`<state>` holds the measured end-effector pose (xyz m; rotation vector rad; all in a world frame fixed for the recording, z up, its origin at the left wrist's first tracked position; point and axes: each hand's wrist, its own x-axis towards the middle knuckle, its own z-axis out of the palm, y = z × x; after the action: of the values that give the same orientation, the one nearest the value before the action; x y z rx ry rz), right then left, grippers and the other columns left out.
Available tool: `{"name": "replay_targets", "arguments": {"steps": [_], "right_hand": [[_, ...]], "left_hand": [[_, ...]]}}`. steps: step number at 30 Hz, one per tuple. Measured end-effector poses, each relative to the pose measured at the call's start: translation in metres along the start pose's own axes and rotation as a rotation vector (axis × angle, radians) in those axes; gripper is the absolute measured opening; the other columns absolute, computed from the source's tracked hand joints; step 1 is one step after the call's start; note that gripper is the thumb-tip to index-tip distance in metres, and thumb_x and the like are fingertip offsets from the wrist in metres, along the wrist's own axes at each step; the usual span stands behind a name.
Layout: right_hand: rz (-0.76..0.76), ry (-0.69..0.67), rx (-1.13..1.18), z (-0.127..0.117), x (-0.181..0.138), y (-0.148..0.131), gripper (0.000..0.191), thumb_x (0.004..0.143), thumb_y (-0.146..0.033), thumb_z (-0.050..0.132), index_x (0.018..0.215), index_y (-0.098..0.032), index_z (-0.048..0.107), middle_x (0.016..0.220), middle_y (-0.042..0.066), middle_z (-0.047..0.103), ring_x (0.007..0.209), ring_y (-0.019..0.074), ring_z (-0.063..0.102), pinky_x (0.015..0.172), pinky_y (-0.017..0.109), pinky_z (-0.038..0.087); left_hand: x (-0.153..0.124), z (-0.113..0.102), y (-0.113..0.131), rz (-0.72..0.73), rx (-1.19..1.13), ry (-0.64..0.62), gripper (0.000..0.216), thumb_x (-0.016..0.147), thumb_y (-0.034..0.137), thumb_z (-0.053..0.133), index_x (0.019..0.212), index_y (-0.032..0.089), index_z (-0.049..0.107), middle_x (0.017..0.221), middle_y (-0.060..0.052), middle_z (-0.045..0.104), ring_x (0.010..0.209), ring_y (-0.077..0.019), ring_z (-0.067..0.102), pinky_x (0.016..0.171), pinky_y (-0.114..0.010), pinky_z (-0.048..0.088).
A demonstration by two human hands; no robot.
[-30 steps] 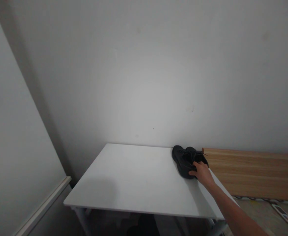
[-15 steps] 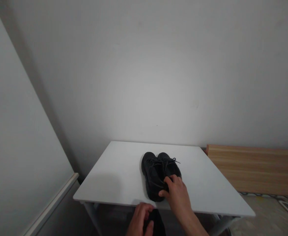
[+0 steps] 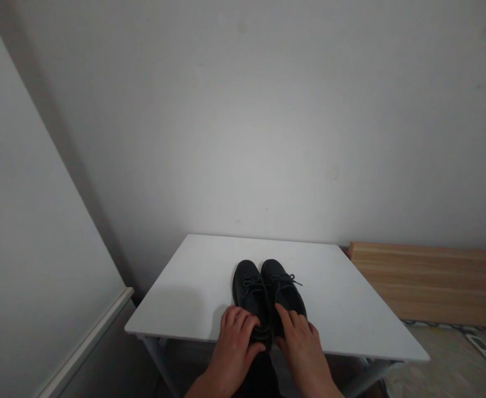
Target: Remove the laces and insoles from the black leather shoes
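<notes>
Half a second ago only our right hand pinched the pair while our left hand was below the table edge. Now both hands are up on the shoes, and the pair sits straighter, toes pointing at the wall.

Our left hand curls over the heel of the left shoe, fingers on top and thumb wrapped round the back, so it has hold of it. Our right hand lies palm down with its fingers spread over the heel of the right shoe. Its thumb is hidden, so we cannot tell whether it grips.

The black shoes stand side by side, touching, low in the middle of the frame, at the near edge of the white table. A wooden board leans at the right, a remote lies at the lower right, and a white panel fills the left.
</notes>
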<state>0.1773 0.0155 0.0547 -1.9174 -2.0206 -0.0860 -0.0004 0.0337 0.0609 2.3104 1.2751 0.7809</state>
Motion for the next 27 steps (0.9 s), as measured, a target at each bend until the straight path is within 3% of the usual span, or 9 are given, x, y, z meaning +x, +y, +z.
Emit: {"name": "replay_targets", "arguments": {"steps": [6,9,11,13,16,18,20,24,27], "right_hand": [[0.019,-0.028,0.010,-0.005,-0.005,0.035,0.045,0.077,-0.005,0.044,0.115,-0.026,0.056,0.102,0.007,0.063,0.095,0.0256,0.058,0.079,0.039,0.040],[0.028,0.019,-0.037,-0.012,-0.008,0.034,0.039,0.078,-0.014,0.051,0.112,-0.030,0.057,0.099,0.005,0.065,0.092,0.0300,0.057,0.080,0.048,0.037],[0.025,0.107,-0.038,-0.020,-0.006,0.025,0.034,0.076,-0.021,0.058,0.108,-0.031,0.059,0.100,0.005,0.065,0.093,0.0331,0.055,0.086,0.055,0.030],[-0.002,0.165,0.013,-0.029,0.002,0.010,0.027,0.076,-0.029,0.061,0.103,-0.030,0.061,0.101,0.005,0.064,0.093,0.0337,0.053,0.088,0.056,0.027],[-0.066,0.083,0.117,-0.038,0.024,-0.018,0.021,0.084,-0.044,0.051,0.089,-0.027,0.062,0.089,0.005,0.065,0.085,0.0289,0.054,0.080,0.048,0.032],[-0.081,0.025,0.120,-0.036,0.040,-0.036,0.031,0.087,-0.049,0.044,0.082,-0.023,0.061,0.081,0.005,0.064,0.081,0.0261,0.055,0.076,0.044,0.032],[-0.089,0.002,0.086,-0.029,0.054,-0.049,0.034,0.089,-0.047,0.041,0.080,-0.021,0.061,0.080,0.006,0.065,0.081,0.0252,0.055,0.074,0.041,0.031],[-0.140,-0.044,0.161,-0.028,0.060,-0.060,0.031,0.092,-0.033,0.037,0.077,-0.020,0.061,0.080,0.006,0.064,0.081,0.0222,0.055,0.071,0.036,0.031],[-0.206,-0.105,0.448,-0.055,0.045,-0.061,0.033,0.092,-0.029,0.036,0.066,-0.018,0.052,0.072,0.002,0.057,0.074,0.0159,0.051,0.067,0.030,0.034]], "left_hand": [[-0.006,-0.049,-0.017,0.054,0.029,-0.133,0.023,0.070,0.021,0.068,0.089,0.023,0.056,0.095,0.000,0.060,0.101,-0.0213,0.046,0.105,-0.048,0.017],[-0.016,-0.068,-0.025,-0.012,-0.071,-0.100,0.021,0.066,0.014,0.068,0.083,0.023,0.059,0.095,0.000,0.061,0.104,-0.0215,0.046,0.109,-0.049,0.010],[-0.020,-0.075,-0.019,-0.114,-0.301,-0.029,0.014,0.070,0.017,0.065,0.082,0.022,0.062,0.097,-0.002,0.062,0.107,-0.0225,0.047,0.108,-0.048,0.017],[-0.019,-0.076,-0.003,-0.303,-0.713,0.127,0.015,0.075,0.024,0.061,0.089,0.020,0.063,0.104,-0.006,0.061,0.108,-0.0231,0.050,0.104,-0.044,0.030],[-0.006,-0.064,0.023,-0.671,-1.409,0.397,0.022,0.080,0.022,0.053,0.097,0.010,0.061,0.113,-0.015,0.058,0.109,-0.0224,0.054,0.099,-0.036,0.040],[0.010,-0.052,0.032,-0.896,-1.615,0.454,0.023,0.082,0.019,0.049,0.097,0.004,0.058,0.113,-0.021,0.056,0.108,-0.0222,0.056,0.098,-0.034,0.041],[0.027,-0.043,0.032,-1.028,-1.661,0.464,0.028,0.085,0.024,0.046,0.099,0.001,0.055,0.111,-0.022,0.056,0.107,-0.0218,0.055,0.099,-0.032,0.040],[0.054,-0.032,0.018,-1.055,-1.782,0.421,0.041,0.090,0.036,0.033,0.102,0.002,0.051,0.104,-0.020,0.059,0.098,-0.0213,0.059,0.093,-0.033,0.044],[0.063,-0.029,0.009,-0.973,-1.937,0.336,0.047,0.092,0.039,0.024,0.107,0.004,0.050,0.105,-0.019,0.060,0.094,-0.0231,0.061,0.088,-0.039,0.046]]}}
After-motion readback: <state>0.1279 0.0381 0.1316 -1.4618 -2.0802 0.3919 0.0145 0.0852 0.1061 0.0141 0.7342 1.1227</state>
